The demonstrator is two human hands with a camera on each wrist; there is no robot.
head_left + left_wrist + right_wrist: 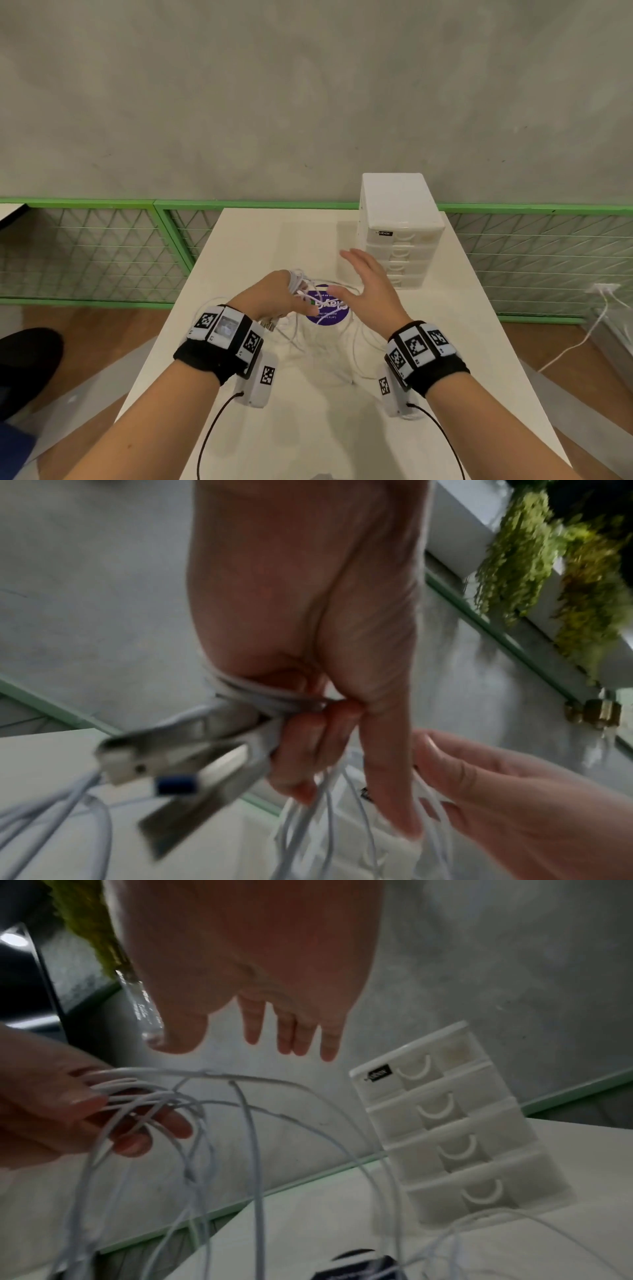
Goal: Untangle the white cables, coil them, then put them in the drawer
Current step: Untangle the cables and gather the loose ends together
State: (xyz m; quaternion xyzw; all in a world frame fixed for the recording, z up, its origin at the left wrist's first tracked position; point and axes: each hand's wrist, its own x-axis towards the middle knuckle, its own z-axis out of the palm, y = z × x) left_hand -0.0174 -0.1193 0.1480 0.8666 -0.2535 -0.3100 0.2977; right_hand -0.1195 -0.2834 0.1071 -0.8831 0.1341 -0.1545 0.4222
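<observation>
My left hand (291,298) is raised over the table and grips a bundle of white cables (298,277) looped around its fingers. In the left wrist view the curled fingers (308,739) clamp the loops (260,693), and blurred USB plugs (154,756) stick out beside them. More cable (325,342) trails in tangled loops down to the tabletop. My right hand (363,277) hovers just right of the bundle with straight, spread fingers (284,1034) and holds nothing. The white drawer unit (400,233) stands at the back right, with all its drawers (445,1123) closed.
The white table (260,240) carries a round purple sticker (330,313) under the hanging cables. A green mesh railing (102,246) runs behind the table. Another white cable (582,342) lies on the floor to the right. A dark shoe (27,363) is at the left.
</observation>
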